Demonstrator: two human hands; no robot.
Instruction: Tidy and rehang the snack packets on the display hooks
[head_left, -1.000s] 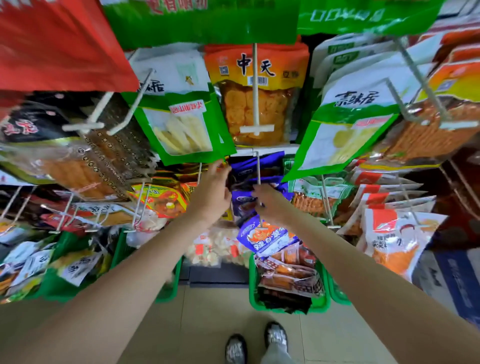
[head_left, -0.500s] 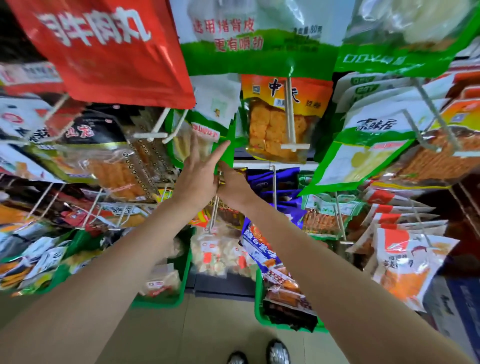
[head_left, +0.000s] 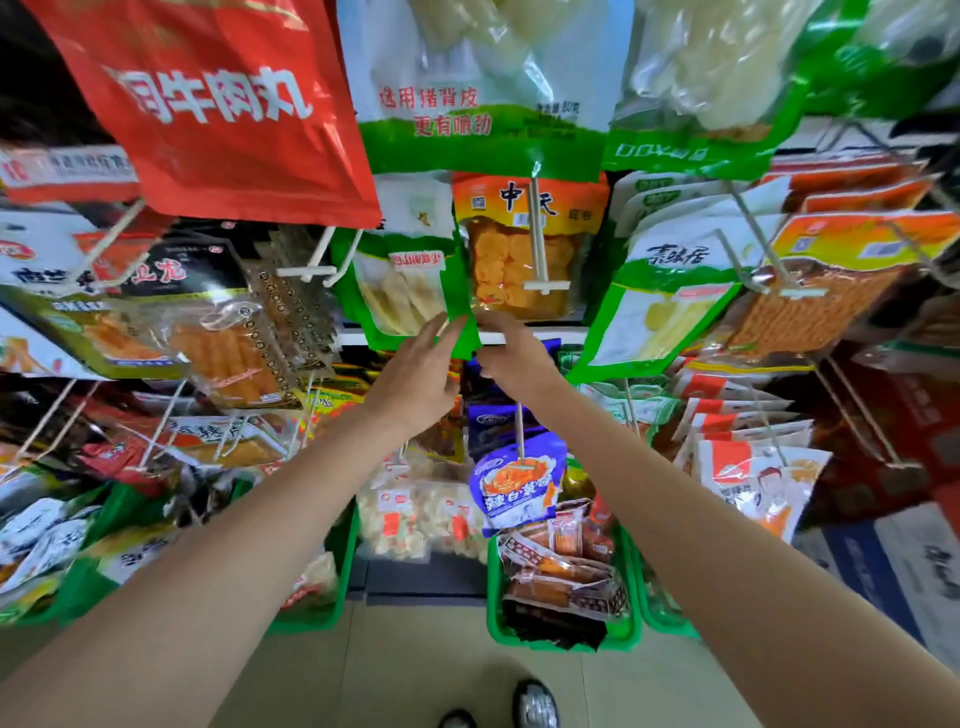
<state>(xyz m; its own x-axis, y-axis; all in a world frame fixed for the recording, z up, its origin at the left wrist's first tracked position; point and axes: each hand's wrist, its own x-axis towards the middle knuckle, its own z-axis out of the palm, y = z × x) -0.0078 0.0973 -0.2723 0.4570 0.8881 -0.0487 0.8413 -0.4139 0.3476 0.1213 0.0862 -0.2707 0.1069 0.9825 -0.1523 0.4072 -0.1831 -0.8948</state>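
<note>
A green packet (head_left: 400, 291) with pale strips behind its window hangs on a white hook (head_left: 311, 270) in the middle row. My left hand (head_left: 415, 374) lies flat against the packet's lower edge with its fingers spread. My right hand (head_left: 514, 358) is just to the right of it, fingers curled and pinching the packet's lower right corner. An orange packet (head_left: 524, 265) hangs on the neighbouring hook (head_left: 540, 249), directly above my right hand. Below my hands a blue packet (head_left: 519, 483) hangs on a lower hook.
A large red packet (head_left: 218, 104) and green-white packets (head_left: 483, 114) hang overhead, close to the camera. Hooks with more packets crowd both sides. Green baskets (head_left: 566, 639) of snacks stand on the floor below, and my shoes (head_left: 535, 706) show at the bottom.
Both hands have risen from the lower row of hooks near the blue packets to the green packet's lower edge. The view has tilted up, so the overhead packets look larger.
</note>
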